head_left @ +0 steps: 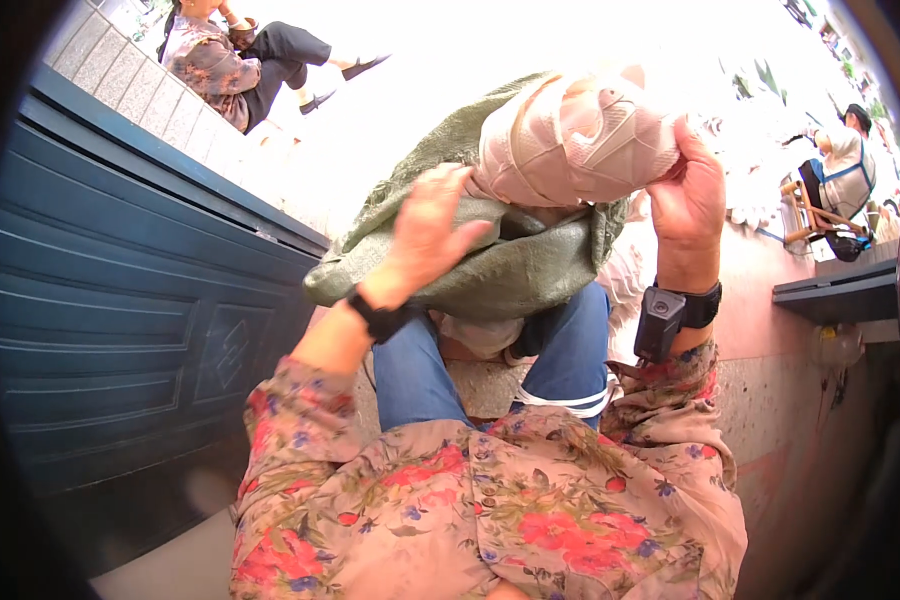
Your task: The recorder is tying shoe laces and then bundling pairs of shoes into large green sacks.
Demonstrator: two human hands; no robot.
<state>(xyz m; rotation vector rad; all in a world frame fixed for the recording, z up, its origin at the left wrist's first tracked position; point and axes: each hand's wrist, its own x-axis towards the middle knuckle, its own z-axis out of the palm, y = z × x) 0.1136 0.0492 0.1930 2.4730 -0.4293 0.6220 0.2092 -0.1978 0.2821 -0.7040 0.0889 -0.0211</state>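
A pale pink bundle of ribbed, overlapping pieces (580,140) lies over the mouth of a green woven sack (510,270); I cannot make out its exact kind. My right hand (688,185) grips the bundle's right end, thumb on top and fingers curled round its edge. At the sack's left side is my left hand (432,232), slightly blurred, with its thumb apart from its fingers and nothing held. It is beside or touching the sack cloth; I cannot tell which. The sack is in front of my knees, and its inside is mostly hidden.
A dark blue panelled door (120,290) runs along my left. One person (215,65) sits at the far left, another (850,165) on a wooden chair (798,210) at the far right. Pale pieces (625,275) lie beside the sack. White string (580,405) loops by my knee.
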